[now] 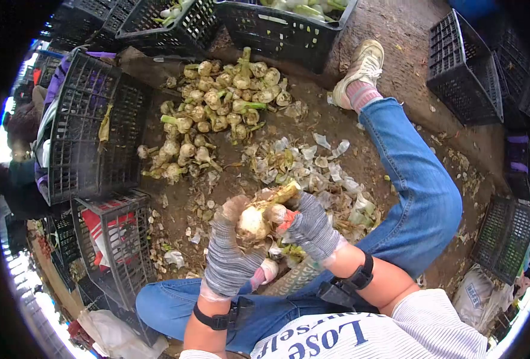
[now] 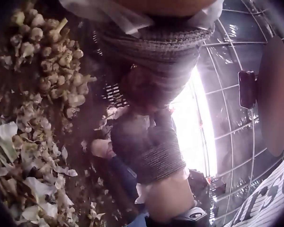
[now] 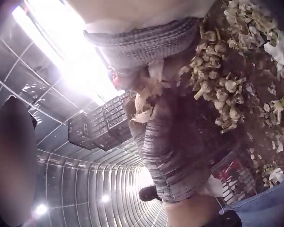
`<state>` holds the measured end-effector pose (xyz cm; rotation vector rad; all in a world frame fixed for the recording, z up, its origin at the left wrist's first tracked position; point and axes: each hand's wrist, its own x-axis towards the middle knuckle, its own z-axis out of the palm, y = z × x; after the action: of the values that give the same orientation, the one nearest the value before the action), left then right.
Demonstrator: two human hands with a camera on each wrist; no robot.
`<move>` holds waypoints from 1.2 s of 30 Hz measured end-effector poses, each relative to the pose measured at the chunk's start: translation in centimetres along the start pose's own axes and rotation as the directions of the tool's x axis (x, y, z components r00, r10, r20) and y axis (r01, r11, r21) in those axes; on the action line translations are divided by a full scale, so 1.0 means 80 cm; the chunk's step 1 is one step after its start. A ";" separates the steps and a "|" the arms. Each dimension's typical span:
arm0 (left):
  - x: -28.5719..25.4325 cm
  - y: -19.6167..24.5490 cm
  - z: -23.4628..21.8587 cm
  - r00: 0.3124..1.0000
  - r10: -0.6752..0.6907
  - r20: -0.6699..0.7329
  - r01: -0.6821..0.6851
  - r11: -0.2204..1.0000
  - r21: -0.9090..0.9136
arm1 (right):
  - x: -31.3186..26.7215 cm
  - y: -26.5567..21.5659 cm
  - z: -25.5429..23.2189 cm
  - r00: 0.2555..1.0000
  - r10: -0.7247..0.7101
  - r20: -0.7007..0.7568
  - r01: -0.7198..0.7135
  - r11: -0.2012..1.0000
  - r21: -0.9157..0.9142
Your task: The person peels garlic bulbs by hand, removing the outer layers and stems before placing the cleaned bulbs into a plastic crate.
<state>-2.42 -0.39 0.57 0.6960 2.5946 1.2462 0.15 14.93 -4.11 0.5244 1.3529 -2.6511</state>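
Observation:
A garlic bulb with a cut stem, some brown skin still on it, is held up between both hands, above the person's lap. My left hand, in a grey knitted glove, grips the bulb from its left side. From the right, my gloved right hand pinches it near the stem, with an orange-red patch at the thumb. Loose papery skin shows between the hands in the right wrist view. In the left wrist view the gloves hide the bulb.
A heap of garlic bulbs lies on the dirt floor ahead, with peeled skins scattered nearer. Black plastic crates stand at the left, another crate at the back and more at the right. The person's bent leg borders the right side.

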 end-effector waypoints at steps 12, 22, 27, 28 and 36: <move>-0.006 -0.003 0.008 0.954 -0.298 0.030 0.215 0.612 -0.761 | 0.001 -0.046 -0.014 0.950 0.206 0.233 -0.164 0.969 -0.187; 0.004 -0.041 0.026 0.644 -0.741 0.192 0.578 0.306 -0.756 | 0.013 0.018 -0.039 0.942 0.218 0.256 -0.153 0.956 -0.251; 0.012 -0.022 0.015 0.846 -0.493 0.203 0.525 0.705 -0.477 | 0.009 0.035 -0.051 0.917 0.106 0.385 -0.008 0.968 -0.250; 0.017 -0.024 0.007 0.776 -0.510 0.372 0.625 0.542 -0.562 | 0.002 0.027 -0.051 0.932 0.098 0.350 -0.080 0.995 -0.065; 0.027 -0.009 -0.016 0.827 -0.550 0.118 0.502 0.627 -0.595 | 0.007 -0.026 -0.030 0.898 0.353 0.264 -0.437 0.792 0.427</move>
<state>-5.01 -0.60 0.93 -0.2407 1.9782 1.7411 -0.28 18.14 -4.03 0.5403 0.4521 -2.5721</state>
